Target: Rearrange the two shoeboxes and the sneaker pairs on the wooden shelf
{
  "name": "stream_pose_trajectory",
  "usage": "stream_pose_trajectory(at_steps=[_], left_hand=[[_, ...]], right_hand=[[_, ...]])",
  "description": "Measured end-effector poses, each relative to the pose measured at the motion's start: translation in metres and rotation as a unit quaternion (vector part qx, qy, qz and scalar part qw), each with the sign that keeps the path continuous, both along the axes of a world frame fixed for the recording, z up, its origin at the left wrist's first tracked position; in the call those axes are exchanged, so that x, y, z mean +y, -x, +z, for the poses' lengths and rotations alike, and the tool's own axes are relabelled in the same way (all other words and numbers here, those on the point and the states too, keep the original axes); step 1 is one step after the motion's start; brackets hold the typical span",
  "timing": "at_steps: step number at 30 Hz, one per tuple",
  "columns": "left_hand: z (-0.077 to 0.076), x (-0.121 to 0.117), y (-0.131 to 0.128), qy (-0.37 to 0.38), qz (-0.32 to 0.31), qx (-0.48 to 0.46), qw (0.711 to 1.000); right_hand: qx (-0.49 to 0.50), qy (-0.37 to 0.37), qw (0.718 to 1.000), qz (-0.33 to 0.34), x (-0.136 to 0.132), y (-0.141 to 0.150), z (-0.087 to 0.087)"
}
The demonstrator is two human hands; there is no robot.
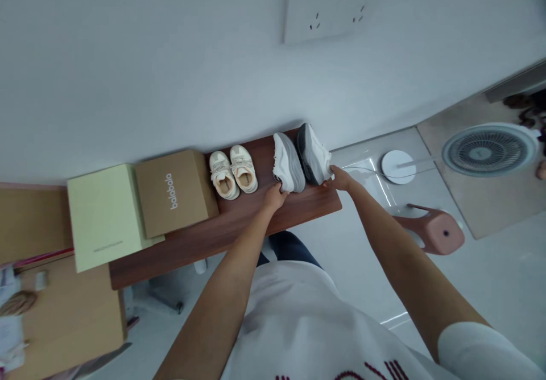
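Two white and grey sneakers are tipped on their sides at the right end of a brown wooden bench [239, 221], soles towards each other. My left hand [275, 197] is closed on the heel end of the left sneaker [286, 162]. The right sneaker [314, 155], with a darker grey sole, has its heel end gripped by my right hand [339, 178]. To the left stands a pair of small cream shoes, a left one [224, 175] and a right one [244, 169], upright and side by side. My fingertips are partly hidden behind the sneakers.
A brown shoebox [174, 192] overlaps a pale green box [104, 215] on the bench's left. An open cardboard box [68, 312] sits at lower left. Rightward on the floor are a pink stool [443, 232] and a white fan [488, 149]. A wall with sockets [336, 4] rises behind.
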State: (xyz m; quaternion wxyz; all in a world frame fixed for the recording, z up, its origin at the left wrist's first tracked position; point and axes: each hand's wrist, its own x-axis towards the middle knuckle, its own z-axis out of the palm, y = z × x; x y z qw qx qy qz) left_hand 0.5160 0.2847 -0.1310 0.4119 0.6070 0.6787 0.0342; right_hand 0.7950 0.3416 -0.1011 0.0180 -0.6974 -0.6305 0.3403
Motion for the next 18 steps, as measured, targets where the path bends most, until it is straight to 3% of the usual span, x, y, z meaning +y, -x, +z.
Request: stream_pose_trajectory(at_steps=[4,12,18], left_hand=[[0.005,0.006,0.003,-0.004,-0.006,0.000,1.000],[0.030,-0.005,0.029,-0.161,-0.096,0.024,0.982],[0.055,-0.012,0.022,-0.145,-0.151,0.116,0.971]], right_hand=[[-0.026,-0.009,0.999,0.021,-0.001,0.005,0.003],[-0.041,-0.124,0.981,0.146,-0.004,0.025,0.023],[-0.098,-0.144,0.957,0.232,-0.021,0.064,0.036]])
